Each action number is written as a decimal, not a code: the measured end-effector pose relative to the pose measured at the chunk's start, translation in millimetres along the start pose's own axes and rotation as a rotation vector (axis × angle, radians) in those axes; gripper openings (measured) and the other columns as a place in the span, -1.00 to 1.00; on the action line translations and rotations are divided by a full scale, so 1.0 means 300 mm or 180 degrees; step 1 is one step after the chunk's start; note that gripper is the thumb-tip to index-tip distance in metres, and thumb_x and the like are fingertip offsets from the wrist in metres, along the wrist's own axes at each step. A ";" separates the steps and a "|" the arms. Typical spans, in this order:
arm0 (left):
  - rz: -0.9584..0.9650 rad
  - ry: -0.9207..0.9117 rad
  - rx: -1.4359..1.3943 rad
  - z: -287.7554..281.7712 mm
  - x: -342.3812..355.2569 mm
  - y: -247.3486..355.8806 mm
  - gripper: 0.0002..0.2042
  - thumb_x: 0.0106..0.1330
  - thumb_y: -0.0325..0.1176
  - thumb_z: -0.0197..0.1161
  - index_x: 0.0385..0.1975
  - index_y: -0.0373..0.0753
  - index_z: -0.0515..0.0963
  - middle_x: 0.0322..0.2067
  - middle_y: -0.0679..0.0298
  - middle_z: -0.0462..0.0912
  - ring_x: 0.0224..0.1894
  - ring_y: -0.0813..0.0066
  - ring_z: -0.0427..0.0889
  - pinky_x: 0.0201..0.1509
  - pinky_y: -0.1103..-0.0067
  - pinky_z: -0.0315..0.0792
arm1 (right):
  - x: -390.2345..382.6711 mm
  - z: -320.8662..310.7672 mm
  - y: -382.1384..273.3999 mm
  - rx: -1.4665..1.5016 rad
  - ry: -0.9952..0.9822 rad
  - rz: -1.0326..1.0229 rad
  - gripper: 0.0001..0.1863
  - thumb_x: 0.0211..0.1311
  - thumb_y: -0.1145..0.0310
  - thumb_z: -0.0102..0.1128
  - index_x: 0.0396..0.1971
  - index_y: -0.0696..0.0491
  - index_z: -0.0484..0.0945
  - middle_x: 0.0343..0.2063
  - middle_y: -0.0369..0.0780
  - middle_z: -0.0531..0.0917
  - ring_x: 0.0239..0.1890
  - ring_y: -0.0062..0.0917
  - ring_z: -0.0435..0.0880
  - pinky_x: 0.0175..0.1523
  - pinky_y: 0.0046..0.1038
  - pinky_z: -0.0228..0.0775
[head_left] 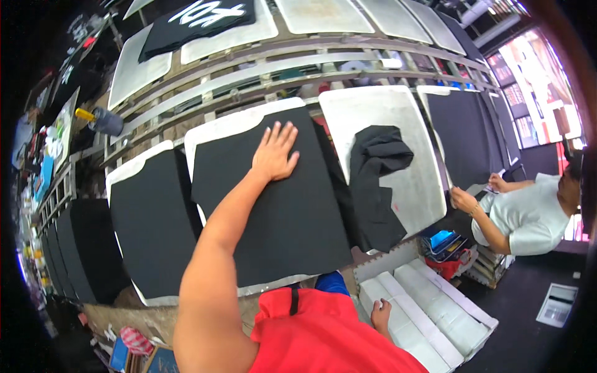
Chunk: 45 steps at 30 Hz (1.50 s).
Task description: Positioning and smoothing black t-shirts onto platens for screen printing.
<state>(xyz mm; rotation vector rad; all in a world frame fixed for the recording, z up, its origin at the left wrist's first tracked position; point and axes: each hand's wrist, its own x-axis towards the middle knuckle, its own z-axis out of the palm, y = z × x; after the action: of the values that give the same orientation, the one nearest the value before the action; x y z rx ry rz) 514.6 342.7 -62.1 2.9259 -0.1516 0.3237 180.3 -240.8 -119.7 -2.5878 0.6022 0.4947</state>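
My left hand [277, 149] lies palm down, fingers slightly spread, on black fabric [280, 230] laid smooth over a white-edged board [205, 130]. My right hand [379, 314] hangs low beside me over white boxes, fingers loosely curled, with nothing visible in it. Left of the board, another board carries smooth black fabric [149, 224]. To the right, a loose, folded black cloth [373, 168] rests on a pale board [404, 149].
A metal rail frame [298, 59] runs behind the boards, with a yellow-handled container [106, 124] at left. Folded printed black fabric [193, 31] sits beyond it. A co-worker in white [522, 217] handles a board at right. Boxes [423, 323] stand below in a crate.
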 end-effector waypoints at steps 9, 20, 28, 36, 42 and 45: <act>0.0459 -0.0717 -0.1110 -0.043 -0.456 0.482 -0.35 0.26 -0.11 0.08 0.32 -0.30 0.18 0.38 0.02 0.10 0.44 -0.02 0.00 0.48 0.18 -0.11 | 0.020 -0.050 -0.513 0.0032 -0.0321 -0.1684 -0.67 0.39 0.32 -0.08 -0.03 0.24 0.46 -0.07 0.06 0.51 0.04 -0.06 0.46 0.19 -0.22 0.26; -0.0486 0.0127 -0.1798 -0.235 -0.848 0.427 -0.70 0.13 -0.46 0.18 -0.11 -0.30 0.53 -0.02 0.05 0.58 0.10 0.01 0.52 0.18 0.22 0.38 | 0.159 0.003 -0.820 0.3042 -0.2205 0.2004 -0.62 0.32 0.12 0.14 -0.14 0.17 0.47 -0.17 -0.07 0.60 -0.09 -0.26 0.60 -0.01 -0.26 0.47; -0.1302 -0.0394 -0.0076 -0.182 -0.927 0.299 -0.38 0.25 -0.20 0.07 0.35 -0.13 0.20 0.39 0.13 0.10 0.44 0.05 0.03 0.44 0.18 -0.03 | 0.043 0.089 -0.791 0.3740 -0.1627 0.1444 -0.75 0.17 0.38 0.33 -0.26 0.06 0.43 -0.33 -0.17 0.56 -0.27 -0.34 0.64 -0.16 -0.28 0.58; -0.1261 -0.0219 -0.0020 -0.175 -0.907 0.311 -0.39 0.19 -0.23 0.09 0.32 -0.11 0.25 0.38 0.16 0.14 0.42 0.08 0.08 0.42 0.20 0.02 | 0.034 0.094 -0.854 0.3643 -0.1751 0.1623 -0.73 0.15 0.40 0.34 -0.28 0.07 0.39 -0.32 -0.16 0.54 -0.30 -0.34 0.65 -0.20 -0.28 0.59; -0.1291 -0.0104 0.0052 -0.183 -0.925 0.329 -0.38 0.17 -0.24 0.09 0.32 -0.13 0.26 0.37 0.14 0.17 0.42 0.09 0.10 0.41 0.19 0.04 | -0.007 0.049 -0.897 0.2992 -0.2485 0.1568 -0.58 0.09 0.11 0.41 -0.20 0.03 0.45 -0.35 -0.18 0.61 -0.37 -0.38 0.66 -0.35 -0.39 0.54; -0.1284 -0.0217 0.0078 -0.191 -0.922 0.328 -0.37 0.18 -0.24 0.08 0.34 -0.10 0.23 0.39 0.17 0.14 0.43 0.10 0.06 0.42 0.19 0.03 | -0.014 0.064 -0.890 0.2942 -0.2566 0.1390 -0.63 0.11 0.10 0.39 -0.30 0.05 0.50 -0.50 -0.25 0.61 -0.51 -0.43 0.63 -0.42 -0.44 0.49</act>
<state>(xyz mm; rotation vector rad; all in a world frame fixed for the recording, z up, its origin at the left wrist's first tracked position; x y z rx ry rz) 222.3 280.3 -52.1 2.8990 0.4303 0.1619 301.4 -13.7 -46.1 -1.2380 0.8233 1.0194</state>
